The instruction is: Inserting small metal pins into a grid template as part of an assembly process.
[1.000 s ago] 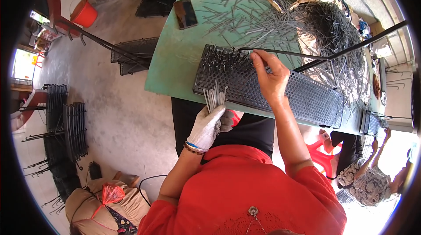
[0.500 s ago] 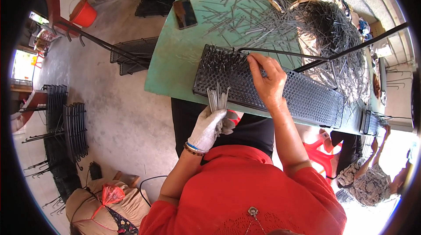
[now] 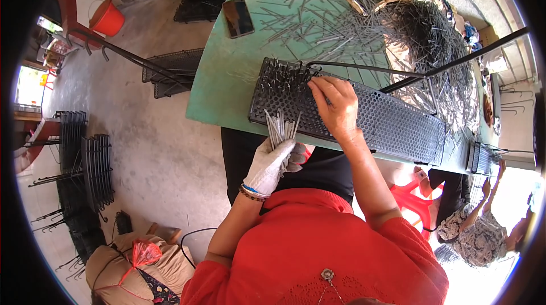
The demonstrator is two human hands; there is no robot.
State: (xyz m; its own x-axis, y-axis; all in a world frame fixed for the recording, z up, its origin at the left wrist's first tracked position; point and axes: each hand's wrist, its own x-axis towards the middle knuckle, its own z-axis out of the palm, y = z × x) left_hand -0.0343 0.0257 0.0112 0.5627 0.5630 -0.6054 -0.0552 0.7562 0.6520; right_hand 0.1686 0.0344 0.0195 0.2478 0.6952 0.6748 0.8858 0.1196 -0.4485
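My left hand [image 3: 267,164], in a pale glove, is closed round a bundle of thin grey metal rods [image 3: 280,128], their ends fanning up from the fist. Just beyond it lies a long black perforated metal panel [image 3: 392,123] on the green table. Rows of small dark hooked rods [image 3: 278,77] stand in the holes at the panel's left end. My bare right hand [image 3: 336,106] reaches over the panel with thumb and forefinger pinched at the right edge of those rods. What sits between the fingertips is too small to make out.
Loose rods [image 3: 318,17] lie scattered across the table [image 3: 219,86], with a large heap [image 3: 435,37] at far right. A phone [image 3: 238,17] rests at far left. A long black bar [image 3: 455,63] slants over the panel. Another person [image 3: 478,234] is at right; black racks [image 3: 98,168] stand left.
My right hand has shifted left and slightly nearer along the panel. My left hand stays almost in place, with the rod ends spread a little differently.
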